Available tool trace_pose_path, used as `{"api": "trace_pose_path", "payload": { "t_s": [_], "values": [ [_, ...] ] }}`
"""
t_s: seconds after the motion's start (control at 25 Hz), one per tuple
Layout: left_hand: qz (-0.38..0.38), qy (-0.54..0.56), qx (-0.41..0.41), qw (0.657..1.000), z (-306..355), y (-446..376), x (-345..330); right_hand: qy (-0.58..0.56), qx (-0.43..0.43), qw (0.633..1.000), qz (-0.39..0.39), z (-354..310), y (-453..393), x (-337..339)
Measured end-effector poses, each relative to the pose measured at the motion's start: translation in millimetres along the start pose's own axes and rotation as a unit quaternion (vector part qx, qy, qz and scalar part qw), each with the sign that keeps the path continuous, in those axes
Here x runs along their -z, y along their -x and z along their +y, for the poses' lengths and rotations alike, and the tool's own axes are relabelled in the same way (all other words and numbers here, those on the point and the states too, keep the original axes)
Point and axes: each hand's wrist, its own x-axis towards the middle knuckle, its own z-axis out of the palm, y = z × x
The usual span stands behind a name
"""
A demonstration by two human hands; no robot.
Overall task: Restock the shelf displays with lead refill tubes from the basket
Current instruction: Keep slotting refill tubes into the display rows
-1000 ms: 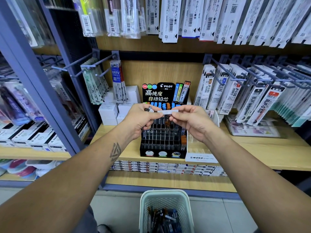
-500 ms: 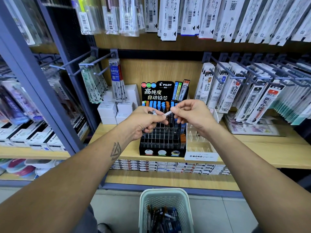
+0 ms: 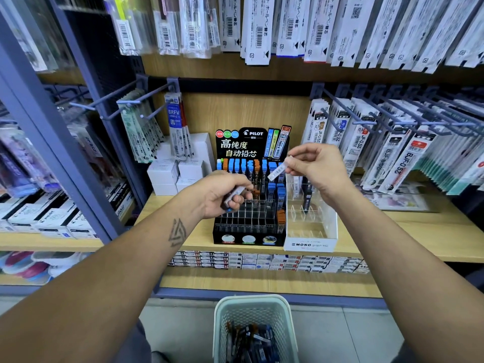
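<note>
While both forearms reach in over the wooden shelf [image 3: 408, 233], the head view shows the right hand [image 3: 318, 170] raised just above the clear acrylic display stand with the white "MONO" label [image 3: 310, 243]. Its thumb and fingers [image 3: 296, 171] pinch one end of a slim white lead refill tube [image 3: 279, 171], which hangs tilted, its lower end pointing down and left towards the black tiered Pilot display rack [image 3: 251, 205]. The left hand [image 3: 222, 195] sits lower, in front of that rack's upper rows, its fingers curled around several dark lead refill tubes [image 3: 234, 196]; a grey end sticks out past the thumb and a blue cap shows under the palm. The two hands are apart, and the white tube touches neither stand.

The black rack stands on the shelf touching the clear stand on its right. Blue and orange capped tubes fill its back rows; most front slots look bare. One dark tube stands upright in the clear stand.

On the floor below, near the bottom edge, a pale green perforated plastic basket [image 3: 255, 307] holds a loose heap of dark and blue tubes.
</note>
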Motion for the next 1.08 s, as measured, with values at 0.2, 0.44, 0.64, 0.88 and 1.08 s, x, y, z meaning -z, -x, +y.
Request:
{"api": "trace_pose_path", "payload": {
  "t_s": [0.2, 0.44, 0.64, 0.88, 1.08],
  "values": [
    [-0.012, 0.090, -0.011, 0.996, 4, -1, -11, 0.041, 0.003, 0.999, 0.004, 7, 0, 6],
    [-0.018, 0.124, -0.037, 0.991, 3, -8, -29, 0.164, 0.030, 0.984, 0.062, 21, -8, 36],
    [-0.036, 0.106, -0.031, 0.993, -2, -11, -42, 0.326, 0.072, 0.941, 0.048, 33, -12, 36],
    [-0.024, 0.113, -0.024, 0.993, -2, -16, -41, 0.269, 0.098, 0.955, 0.079, 15, -22, 37],
    [-0.019, 0.105, -0.024, 0.994, -3, -17, -44, 0.361, 0.086, 0.928, 0.016, 36, -25, 35]
  ]
}}
